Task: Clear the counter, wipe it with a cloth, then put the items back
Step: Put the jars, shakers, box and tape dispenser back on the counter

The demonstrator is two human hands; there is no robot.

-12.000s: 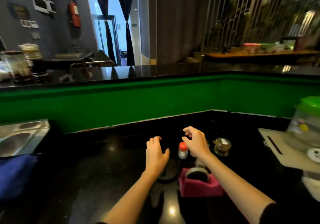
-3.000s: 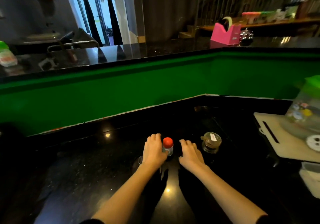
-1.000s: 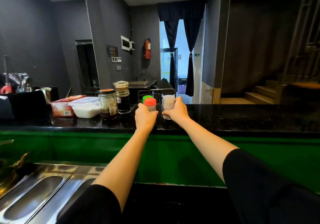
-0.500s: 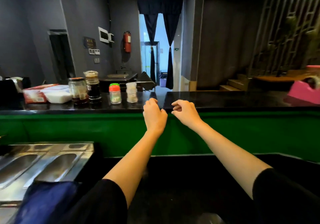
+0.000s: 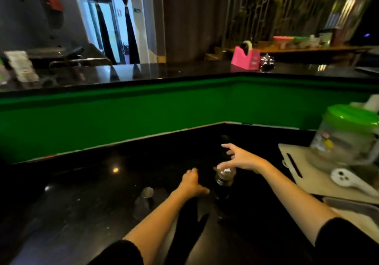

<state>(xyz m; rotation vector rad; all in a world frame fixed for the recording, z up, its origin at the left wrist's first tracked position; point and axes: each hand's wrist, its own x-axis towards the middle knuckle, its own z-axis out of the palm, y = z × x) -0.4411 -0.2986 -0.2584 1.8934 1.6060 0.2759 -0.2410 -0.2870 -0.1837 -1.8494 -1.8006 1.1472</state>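
Since the glossy black stone counter (image 5: 82,203) must be bare before wiping, I read both hands as going for what is on it — the right hand (image 5: 243,159) hovers, fingers spread and empty, just over a small dark-filled glass jar (image 5: 224,177) at lower centre. The left hand (image 5: 191,183) lies low beside it, loose, holding nothing; the pink tape dispenser (image 5: 245,58) stands on the upper ledge (image 5: 184,71).

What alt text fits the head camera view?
Two hands reach over a black counter; the right hand spreads open above a lidded jar, the left hand beside it. A pink tape dispenser sits on the upper ledge.
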